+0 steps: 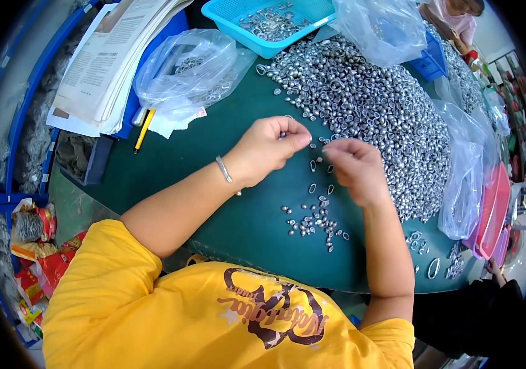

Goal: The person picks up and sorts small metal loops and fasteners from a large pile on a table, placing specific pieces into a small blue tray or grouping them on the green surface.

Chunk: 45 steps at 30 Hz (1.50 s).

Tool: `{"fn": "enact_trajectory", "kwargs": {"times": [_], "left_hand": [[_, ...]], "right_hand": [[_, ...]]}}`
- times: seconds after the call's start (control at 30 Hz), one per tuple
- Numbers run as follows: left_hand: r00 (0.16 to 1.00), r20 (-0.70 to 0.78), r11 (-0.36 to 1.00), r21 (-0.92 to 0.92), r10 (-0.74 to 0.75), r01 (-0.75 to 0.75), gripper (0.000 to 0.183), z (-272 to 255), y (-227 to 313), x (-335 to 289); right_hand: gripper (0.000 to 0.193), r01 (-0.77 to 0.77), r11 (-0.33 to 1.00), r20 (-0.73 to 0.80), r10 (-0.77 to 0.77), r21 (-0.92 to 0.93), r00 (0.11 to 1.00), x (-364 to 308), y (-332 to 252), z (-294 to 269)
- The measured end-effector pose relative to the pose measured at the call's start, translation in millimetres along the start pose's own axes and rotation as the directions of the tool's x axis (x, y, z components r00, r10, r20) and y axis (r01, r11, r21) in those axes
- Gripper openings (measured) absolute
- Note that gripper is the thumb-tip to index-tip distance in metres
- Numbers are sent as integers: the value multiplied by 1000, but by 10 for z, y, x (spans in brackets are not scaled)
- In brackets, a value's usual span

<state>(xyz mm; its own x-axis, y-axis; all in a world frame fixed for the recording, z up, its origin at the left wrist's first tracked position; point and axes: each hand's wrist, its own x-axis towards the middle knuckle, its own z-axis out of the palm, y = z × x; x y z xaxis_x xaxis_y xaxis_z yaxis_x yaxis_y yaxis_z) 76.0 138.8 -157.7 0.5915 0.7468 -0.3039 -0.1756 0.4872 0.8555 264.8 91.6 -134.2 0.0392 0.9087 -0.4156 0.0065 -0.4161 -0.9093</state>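
A loose scatter of small metal rings [315, 218] lies nearest on the green table [213, 184]. Above it, the left hand [269, 150] pinches one tiny ring; the right hand [352, 166] pinches another. Light, hard, slippery pieces, best nipped at the rim. Beyond lies the big heap of rings [373, 104].

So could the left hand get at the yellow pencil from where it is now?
Probably yes. The left hand is over the green table, and the yellow pencil lies farther left beside the clear plastic bag. Only bare table shows between them.
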Motion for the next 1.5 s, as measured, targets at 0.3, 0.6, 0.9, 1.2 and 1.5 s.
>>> {"fn": "enact_trajectory", "kwargs": {"times": [0.3,0.6,0.9,1.2,1.5], "left_hand": [[987,156,860,-498,-39,113,8,-191,-3,68],[819,177,270,888,546,-372,18,34,-30,188],[974,-138,908,405,179,-109,10,131,28,235],[915,118,473,826,386,-306,16,154,13,378],[944,-12,809,519,329,-275,10,214,-83,326]], "right_hand": [[15,439,274,199,-608,-856,768,212,124,133],[15,31,907,92,-76,420,993,94,-93,-283],[11,395,383,88,-615,-835,783,197,92,-4],[12,142,983,-54,-137,119,989,20,-30,-332],[8,450,183,212,-689,-874,693,133,196,-98]]}}
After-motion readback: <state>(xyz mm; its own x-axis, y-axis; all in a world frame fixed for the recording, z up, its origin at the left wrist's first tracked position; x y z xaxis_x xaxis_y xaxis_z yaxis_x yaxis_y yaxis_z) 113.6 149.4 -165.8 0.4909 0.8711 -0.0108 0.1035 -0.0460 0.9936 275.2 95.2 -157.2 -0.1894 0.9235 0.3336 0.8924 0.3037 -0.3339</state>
